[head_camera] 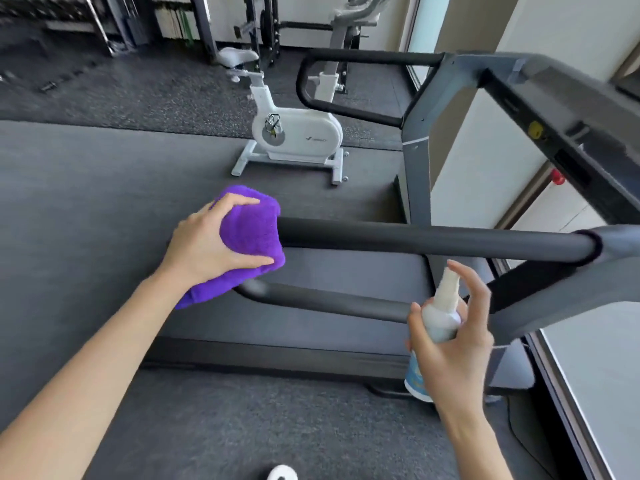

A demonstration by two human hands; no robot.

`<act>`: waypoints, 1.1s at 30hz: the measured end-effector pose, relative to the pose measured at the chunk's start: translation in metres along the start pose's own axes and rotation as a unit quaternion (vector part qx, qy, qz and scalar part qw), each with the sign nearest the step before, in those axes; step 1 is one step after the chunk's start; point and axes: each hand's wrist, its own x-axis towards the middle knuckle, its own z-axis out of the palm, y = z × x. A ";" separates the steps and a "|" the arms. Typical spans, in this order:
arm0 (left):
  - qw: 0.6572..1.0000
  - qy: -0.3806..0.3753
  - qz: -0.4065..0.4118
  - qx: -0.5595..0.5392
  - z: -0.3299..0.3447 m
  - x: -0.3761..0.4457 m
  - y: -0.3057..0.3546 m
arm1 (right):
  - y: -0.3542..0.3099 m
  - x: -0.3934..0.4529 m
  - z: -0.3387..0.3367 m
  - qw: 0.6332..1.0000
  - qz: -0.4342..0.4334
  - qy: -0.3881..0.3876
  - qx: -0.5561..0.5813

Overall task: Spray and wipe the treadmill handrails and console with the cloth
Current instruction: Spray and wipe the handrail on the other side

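Note:
My left hand [207, 242] grips a folded purple cloth [251, 233] wrapped over the curved left end of the treadmill's near black handrail [433, 239]. My right hand [453, 336] holds a white spray bottle [441, 315] with a blue label upright, just below and in front of that rail; one finger is raised beside the nozzle. The far handrail [346, 58] loops at the upper middle. The grey console [568, 109] runs along the upper right, with a red knob [557, 177] beneath it.
The treadmill belt [346, 271] lies under the near rail. A white exercise bike [294, 133] stands on the dark floor beyond. Weight racks [256, 26] line the back wall. A pale wall and window frame run along the right.

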 end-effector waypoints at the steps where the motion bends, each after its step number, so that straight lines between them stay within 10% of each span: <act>1: 0.998 0.040 -0.016 -0.040 0.009 -0.008 -0.006 | -0.001 -0.001 0.004 1.000 0.000 -0.003 0.001; 8: 0.903 0.358 -0.200 -0.131 0.096 -0.033 -0.006 | -0.005 -0.005 0.017 1.000 -0.009 -0.009 -0.004; 14: 0.790 0.422 -0.379 -0.234 0.146 -0.035 0.001 | 0.010 -0.013 -0.008 1.000 0.012 0.014 -0.015; 24: 0.795 0.454 -0.362 -0.178 0.192 -0.043 0.022 | 0.033 -0.021 -0.037 0.999 0.023 -0.009 -0.033; 33: 0.928 0.283 -0.195 0.142 0.205 -0.055 0.024 | 0.044 -0.018 -0.060 0.999 0.028 -0.030 -0.030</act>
